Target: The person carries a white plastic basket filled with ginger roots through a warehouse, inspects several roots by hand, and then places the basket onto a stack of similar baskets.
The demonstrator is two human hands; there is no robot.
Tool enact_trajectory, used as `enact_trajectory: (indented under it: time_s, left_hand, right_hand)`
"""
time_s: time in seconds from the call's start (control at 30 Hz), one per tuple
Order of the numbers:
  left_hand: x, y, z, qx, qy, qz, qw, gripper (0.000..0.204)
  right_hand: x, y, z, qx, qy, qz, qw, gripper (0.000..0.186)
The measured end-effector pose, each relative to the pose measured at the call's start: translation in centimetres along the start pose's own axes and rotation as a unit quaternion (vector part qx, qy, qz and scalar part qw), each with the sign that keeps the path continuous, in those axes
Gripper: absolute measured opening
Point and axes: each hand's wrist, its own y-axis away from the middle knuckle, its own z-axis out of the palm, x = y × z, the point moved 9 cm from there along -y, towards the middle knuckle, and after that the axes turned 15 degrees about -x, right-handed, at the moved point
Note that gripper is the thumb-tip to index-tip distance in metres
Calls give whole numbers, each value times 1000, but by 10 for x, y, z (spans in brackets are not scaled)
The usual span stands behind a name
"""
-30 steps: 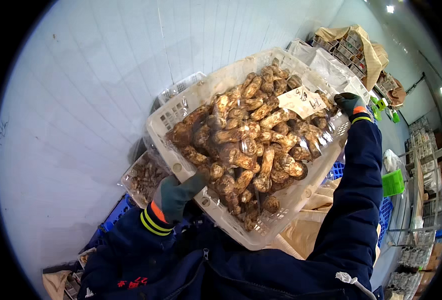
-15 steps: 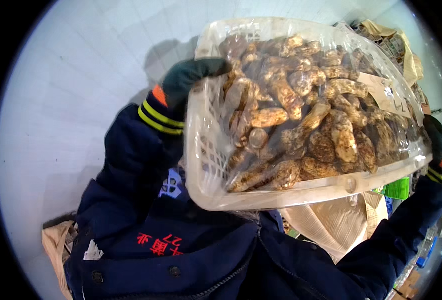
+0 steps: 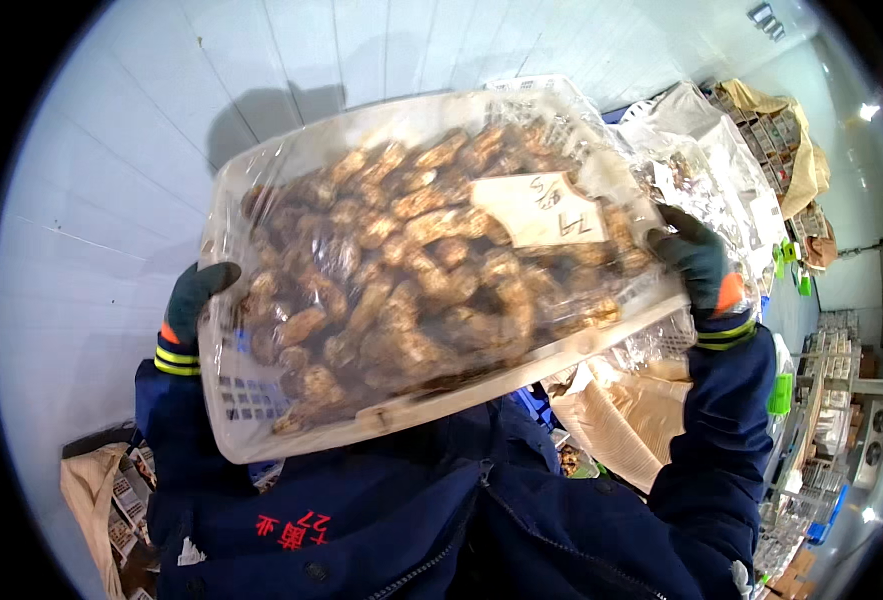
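A pale blue-white panelled wall [image 3: 102, 200] fills the upper and left part of the view. The person wears a dark navy zip-front jacket [image 3: 382, 510] with red lettering on the chest. In front of the jacket, between the two hands, a shallow rectangular crate of translucent white plastic [image 3: 392, 412] is held up, its near rim slanting higher toward the right. A crumpled beige cloth [image 3: 627, 415] shows below the crate's right part. Stretched over the crate, shiny clear plastic film [image 3: 327, 255] covers a heap of brown-and-cream, thick-stemmed mushrooms [image 3: 412, 270] inside.

The left hand [image 3: 200, 295], in a dark green-grey glove, grips the crate's left end, thumb over the rim; its other fingers are hidden, so their curl cannot be told. The right hand [image 3: 697, 260], gloved alike, clasps the right end with partly bent digits, some out of sight. A cream card [image 3: 540, 210] with dark handwriting lies over the mushrooms, nearer the right hand. Yellow stripes [image 3: 177, 362] ring the cuffs.
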Motion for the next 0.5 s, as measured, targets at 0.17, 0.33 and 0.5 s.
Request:
enact_trajectory:
  time_s: [0.17,0.33,0.5]
  left_hand:
    - [-34,-2,-145,122,-17,-70,990,42]
    - [-196,-31,-336,203,-36,-146,968,31]
    - [-359,-119,-439,247,-67,-179,950,39]
  right_hand:
    - [102,-178,142,-150,-8,1,989,33]
    - [265,-293,245,-104,-59,85,989,41]
    - [415,-357,305,-71,-58,96,991,49]
